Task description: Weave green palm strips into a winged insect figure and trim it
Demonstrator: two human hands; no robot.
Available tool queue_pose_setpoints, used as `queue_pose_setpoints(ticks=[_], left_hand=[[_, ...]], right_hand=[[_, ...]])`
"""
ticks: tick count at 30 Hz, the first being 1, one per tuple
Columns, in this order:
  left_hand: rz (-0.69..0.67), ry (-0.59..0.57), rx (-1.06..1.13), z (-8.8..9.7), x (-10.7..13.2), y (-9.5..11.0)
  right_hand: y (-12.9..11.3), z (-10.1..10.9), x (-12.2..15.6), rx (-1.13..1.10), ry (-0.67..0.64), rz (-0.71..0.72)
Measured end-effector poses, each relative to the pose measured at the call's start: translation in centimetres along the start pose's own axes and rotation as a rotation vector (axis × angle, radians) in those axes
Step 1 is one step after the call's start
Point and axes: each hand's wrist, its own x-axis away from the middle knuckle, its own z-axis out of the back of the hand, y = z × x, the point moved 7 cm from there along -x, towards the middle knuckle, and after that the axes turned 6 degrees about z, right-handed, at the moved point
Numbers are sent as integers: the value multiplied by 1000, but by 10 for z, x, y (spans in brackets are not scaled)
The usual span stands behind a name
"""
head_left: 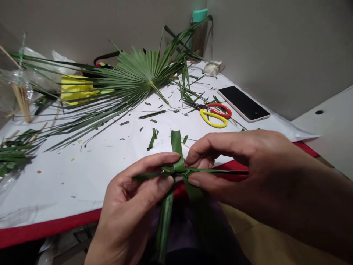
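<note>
Between my hands, just off the table's front edge, is a small knot of woven palm leaf strips. One strip end stands up from it, others run out to the sides, and two long ones hang down. My left hand pinches the knot's left side between thumb and index finger. From the right, my right hand has its thumb and curled fingers closed on the strips beside the knot. Part of the strips is hidden behind the fingers.
Behind the hands lie scissors with red and yellow handles and a phone. A large fan palm leaf spreads across the back. Leaf scraps litter the white table cover. Wooden sticks stand at left, near yellow paper.
</note>
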Motion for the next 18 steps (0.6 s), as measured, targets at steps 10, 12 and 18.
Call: queue_pose_setpoints(ticks=[10, 12, 18], left_hand=[[161, -178, 121, -8, 0, -15], [156, -184, 114, -8, 0, -16], [132, -189, 118, -9, -1, -15]], right_hand=[[20, -3, 6, -280, -127, -169], [24, -3, 8, -319, -152, -220], [23, -1, 9, -283, -207, -236]])
